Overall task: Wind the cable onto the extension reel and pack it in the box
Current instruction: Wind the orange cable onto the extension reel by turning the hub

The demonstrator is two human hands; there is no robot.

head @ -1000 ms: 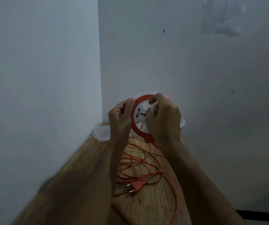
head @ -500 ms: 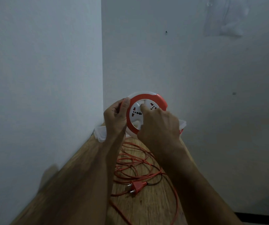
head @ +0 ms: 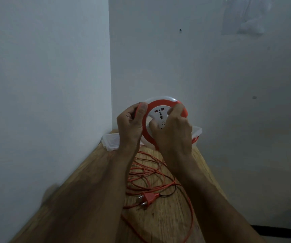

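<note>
The extension reel point(head: 158, 116), round with an orange rim and a white socket face, is held up on edge at the centre of the frame, above the far end of a narrow wooden table point(head: 165, 221). That table runs from the bottom of the frame into a corner: a pale wall closes it on the left, another wall stands behind, and its right edge drops off to open dim space. Just behind and below the reel, at the table's far end, lies a clear plastic box point(head: 110, 140), touching or nearly touching the corner.

The left hand point(head: 129, 125) is closed around the reel's left rim, thumb on the front. The right hand point(head: 172, 130) is curled over the white centre, fingers pressed on the face, covering the lower right part.

Below the hands, the orange cable point(head: 146, 174) lies in loose loops on the wood, its two-pin plug point(head: 147, 198) resting near the centre-bottom, well apart from the reel.
</note>
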